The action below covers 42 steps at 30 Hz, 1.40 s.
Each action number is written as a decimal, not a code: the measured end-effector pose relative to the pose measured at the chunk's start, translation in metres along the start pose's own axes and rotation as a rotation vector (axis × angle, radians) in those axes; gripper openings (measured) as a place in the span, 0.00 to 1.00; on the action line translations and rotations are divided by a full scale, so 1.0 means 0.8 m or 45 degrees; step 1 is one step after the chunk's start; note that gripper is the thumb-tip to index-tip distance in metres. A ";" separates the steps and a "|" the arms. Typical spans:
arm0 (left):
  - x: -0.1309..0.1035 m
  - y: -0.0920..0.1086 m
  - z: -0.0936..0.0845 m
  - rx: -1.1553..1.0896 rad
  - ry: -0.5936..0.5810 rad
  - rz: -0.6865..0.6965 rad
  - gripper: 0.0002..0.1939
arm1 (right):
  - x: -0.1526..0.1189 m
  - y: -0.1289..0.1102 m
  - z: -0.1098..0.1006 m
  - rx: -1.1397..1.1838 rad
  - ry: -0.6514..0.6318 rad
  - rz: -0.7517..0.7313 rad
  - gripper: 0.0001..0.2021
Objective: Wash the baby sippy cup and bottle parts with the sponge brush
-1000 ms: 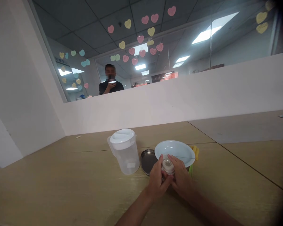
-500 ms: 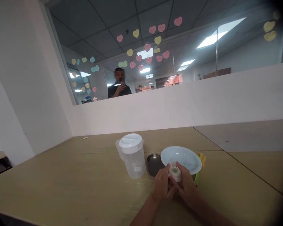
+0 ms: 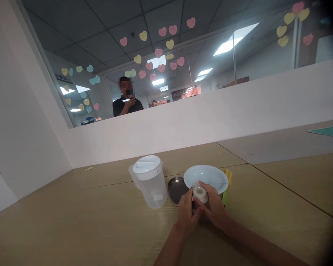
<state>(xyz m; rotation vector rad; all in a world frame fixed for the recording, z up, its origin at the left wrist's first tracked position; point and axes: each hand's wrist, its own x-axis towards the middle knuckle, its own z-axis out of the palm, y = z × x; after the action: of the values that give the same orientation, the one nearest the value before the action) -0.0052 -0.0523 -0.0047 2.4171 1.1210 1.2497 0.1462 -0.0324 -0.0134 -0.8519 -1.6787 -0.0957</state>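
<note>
Left hand point(image 3: 185, 211) and right hand point(image 3: 215, 207) pinch small clear-domed round white container point(image 3: 201, 194) between curled fingers, over tan counter point(image 3: 100, 221), by near rim of pale-blue round bowl point(image 3: 205, 174). Dark grey metal tray point(image 3: 176, 193) just left of bowl; white-lidded translucent plastic jug point(image 3: 154, 189) farther left.

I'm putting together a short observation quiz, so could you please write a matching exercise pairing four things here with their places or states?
1. Pitcher
2. Shallow metal dish
3. Bowl
4. Small clear-topped item

A. Held between left hand and right hand
B. Pale and open-topped
C. White lid on
D. Between pitcher and bowl

Pairs: 1-C, 2-D, 3-B, 4-A
</note>
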 end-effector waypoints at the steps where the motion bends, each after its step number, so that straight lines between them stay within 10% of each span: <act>1: 0.001 0.001 0.000 -0.004 -0.002 0.003 0.33 | 0.002 0.000 -0.002 0.015 -0.004 0.001 0.22; 42: 0.011 0.021 0.003 -0.066 0.087 -0.102 0.27 | 0.030 0.008 -0.022 -0.253 -0.061 -0.319 0.19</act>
<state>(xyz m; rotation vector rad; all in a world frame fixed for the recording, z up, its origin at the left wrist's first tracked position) 0.0092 -0.0576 0.0073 2.2851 1.1762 1.3277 0.1632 -0.0252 0.0107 -0.7911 -1.8364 -0.4227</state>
